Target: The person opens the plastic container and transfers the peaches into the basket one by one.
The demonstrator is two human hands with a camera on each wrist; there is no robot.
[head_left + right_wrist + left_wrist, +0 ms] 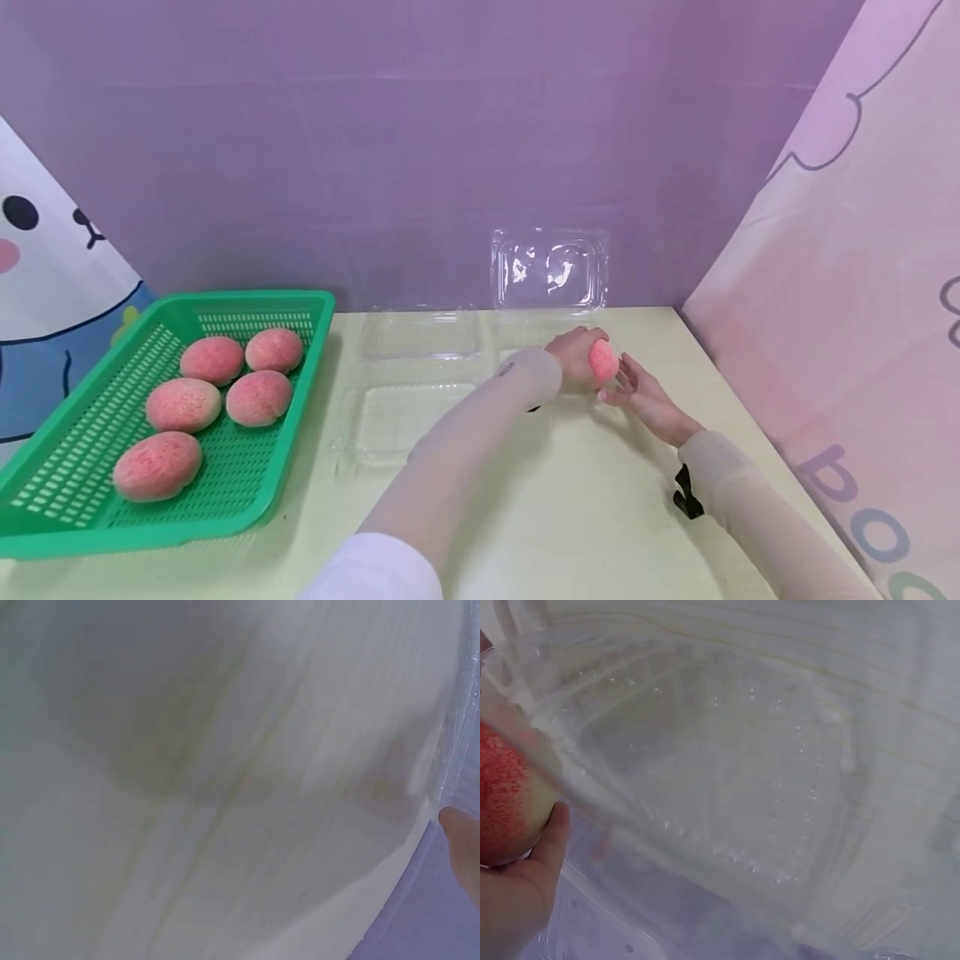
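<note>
A pink peach (603,362) is in my left hand (576,360), over the right-hand clear plastic box with its lid (549,271) standing up behind. The left wrist view shows the red and pale peach (508,795) at the left edge, with my thumb against its side and the clear ribbed tray (712,757) beside it. My right hand (651,406) is just right of the peach, its thumb and fingers spread toward it. In the right wrist view only a fingertip (461,840) shows, by the clear plastic edge.
A green basket (273,492) with several peaches (183,405) stands at the left. Between it and my left arm lies another open clear box (416,417). A purple cloth (390,150) hangs behind the pale wooden table (570,517), and a pink printed cloth (847,275) borders the right.
</note>
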